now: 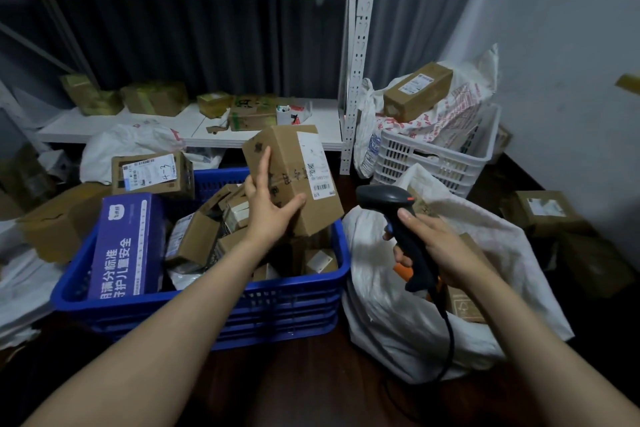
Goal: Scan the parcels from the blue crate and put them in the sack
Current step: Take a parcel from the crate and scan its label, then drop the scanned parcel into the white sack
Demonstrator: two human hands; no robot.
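Head view: a person at a parcel-sorting corner, arms reaching forward.
Left hand (268, 200): thumb and fingers clamped on a cardboard parcel (294, 181), raised over the blue crate (214, 309).
Label (317, 167): turned right toward the scanner, likely so the barcode can be read.
Right hand (434, 250): wrapped round the scanner (398, 222) handle, head aimed left.
Sack (415, 329): white, open, right of the crate, near for dropping.
Crate contents: many parcels left.
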